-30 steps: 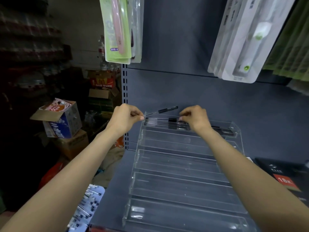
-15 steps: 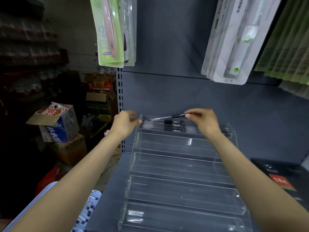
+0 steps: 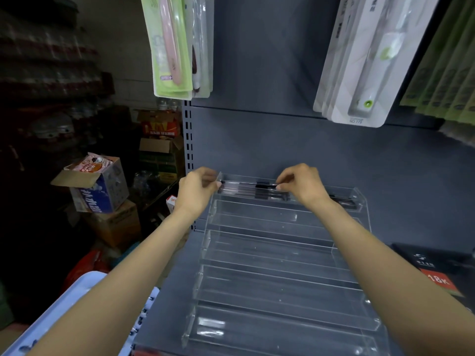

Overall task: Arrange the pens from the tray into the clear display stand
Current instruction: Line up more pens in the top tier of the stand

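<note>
Dim storeroom shelving fills my far left, and below it I see an open cardboard box (image 3: 96, 185) stacked on a plain brown carton (image 3: 117, 223). At the bottom left corner a pale blue tray (image 3: 55, 308) pokes in under my left forearm, with a few pens (image 3: 145, 313) lying on it, partly hidden by the arm. Above, a green toothbrush pack (image 3: 171, 44) hangs from the grey back panel (image 3: 270, 140).

My left hand (image 3: 196, 192) sits at the left end of the clear display stand (image 3: 277, 278), fingers curled in toward the thumb at the tip of a pen (image 3: 248, 185); the blur stops me from telling whether they actually pinch it. That pen lies level along the top tier of the stand, just over a row of dark pens (image 3: 257, 194) already resting in that tier. The lower tiers hold nothing I can make out.

My right hand (image 3: 304, 186) pinches the pen's other end between thumb and forefinger, closed on it. Past its wrist, further dark pens (image 3: 343, 200) show at the right end of the top tier.

Up right hangs a white toothbrush pack (image 3: 365, 60), then a fan of green packs (image 3: 444, 73). Low on the right lies a dark booklet (image 3: 437, 268) with a red label.
</note>
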Available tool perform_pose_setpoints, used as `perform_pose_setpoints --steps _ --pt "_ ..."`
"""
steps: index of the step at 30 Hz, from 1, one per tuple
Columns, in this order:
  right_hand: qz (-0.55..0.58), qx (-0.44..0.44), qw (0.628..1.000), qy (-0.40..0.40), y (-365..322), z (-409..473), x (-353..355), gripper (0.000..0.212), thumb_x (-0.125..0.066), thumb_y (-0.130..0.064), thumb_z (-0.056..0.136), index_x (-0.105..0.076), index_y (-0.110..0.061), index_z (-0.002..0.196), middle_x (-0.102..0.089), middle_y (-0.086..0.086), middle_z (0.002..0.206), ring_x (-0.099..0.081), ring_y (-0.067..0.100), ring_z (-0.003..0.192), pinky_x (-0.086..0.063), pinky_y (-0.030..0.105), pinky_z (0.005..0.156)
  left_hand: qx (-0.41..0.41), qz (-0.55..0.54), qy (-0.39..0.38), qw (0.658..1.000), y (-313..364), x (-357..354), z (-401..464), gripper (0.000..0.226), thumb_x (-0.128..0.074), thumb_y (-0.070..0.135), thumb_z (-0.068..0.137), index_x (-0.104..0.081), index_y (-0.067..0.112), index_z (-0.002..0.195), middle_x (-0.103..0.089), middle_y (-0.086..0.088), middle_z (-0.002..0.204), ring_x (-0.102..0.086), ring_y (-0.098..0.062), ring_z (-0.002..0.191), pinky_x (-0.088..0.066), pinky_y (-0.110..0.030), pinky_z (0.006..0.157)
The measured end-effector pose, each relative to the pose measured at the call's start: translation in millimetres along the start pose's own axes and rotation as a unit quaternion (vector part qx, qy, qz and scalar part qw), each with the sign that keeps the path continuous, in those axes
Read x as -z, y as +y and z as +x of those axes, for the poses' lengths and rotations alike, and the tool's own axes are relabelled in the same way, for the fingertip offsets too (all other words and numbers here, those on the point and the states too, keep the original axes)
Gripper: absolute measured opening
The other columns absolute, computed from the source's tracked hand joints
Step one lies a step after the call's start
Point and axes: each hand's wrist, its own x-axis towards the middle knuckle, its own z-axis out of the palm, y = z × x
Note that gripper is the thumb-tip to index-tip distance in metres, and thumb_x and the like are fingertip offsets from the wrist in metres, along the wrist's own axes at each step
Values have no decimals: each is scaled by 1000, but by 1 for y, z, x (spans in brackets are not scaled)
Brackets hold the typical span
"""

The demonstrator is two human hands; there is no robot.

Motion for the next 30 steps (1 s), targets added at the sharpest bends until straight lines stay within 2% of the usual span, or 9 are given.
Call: perform_pose_setpoints --steps 6,11,14,18,21,24,26,28,30 --pt "-5 3 1000 -25 -3 2 -3 11 -69 -5 82 -74 -9 90 -71 9 93 -58 12 82 -44 19 82 -47 55 1 997 5 -5 -7 32 -64 15 87 -59 7 118 -62 -9 113 -58 -15 100 -41 -18 84" --pt "18 74 997 25 -22 -12 -15 14 -65 -13 86 -72 -11 98 -68 3 94 -54 9 79 -35 9 71 -44 54 -3 998 9 6 -18 29 -61 12 89 -60 8 117 -64 -6 112 -57 -11 98 -40 -16 83" --pt "90 98 991 25 -49 -30 -32 19 -62 -11 87 -70 -13 104 -68 -1 91 -58 9 78 -41 8 70 -31 25 -3 999 0 25 -33 23 -59 15 90 -62 12 112 -66 -1 105 -58 -9 93 -44 -18 81" --pt "183 91 979 -20 -94 -58 -67 25 -56 -9 90 -66 -17 112 -68 -2 98 -59 4 83 -41 4 72 -16 3 19 1000 -38 65 -61 16 -54 17 93 -67 18 102 -69 3 95 -63 -10 89 -51 -29 81" --pt "156 117 979 -64 -139 -70 -105 23 -55 -12 92 -67 -19 110 -69 -3 103 -57 2 85 -40 0 66 22 12 27 999 -83 101 -77 14 -54 16 92 -66 19 96 -70 -2 87 -66 -15 82 -53 -37 80" --pt "131 121 976 -125 -182 -85 -157 25 -54 -15 93 -65 -16 116 -67 -1 113 -55 2 87 -38 -5 61 65 38 -3 997 -141 136 -91 15 -54 19 93 -67 17 99 -70 -1 90 -65 -15 88 -53 -35 81" --pt "96 112 974 -174 -206 -94 -199 28 -52 -17 95 -62 -14 120 -66 1 116 -59 8 96 -41 3 68 91 72 -44 992 -184 158 -96 18 -53 21 94 -65 14 105 -69 -3 95 -64 -17 92 -51 -31 80" --pt "59 78 972 -215 -225 -100 -248 28 -50 -15 95 -62 -9 120 -66 7 117 -61 18 103 -49 24 86 117 104 -100 983 -227 179 -96 21 -52 21 95 -63 12 110 -68 -6 101 -63 -19 95 -48 -28 78" --pt "25 32 965 -258 -236 -109 -296 27 -48 -12 96 -62 -1 116 -65 15 114 -62 28 101 -51 39 89 134 116 -156 972 -266 195 -98 21 -51 18 96 -62 9 111 -67 -9 106 -61 -22 97 -45 -27 77"
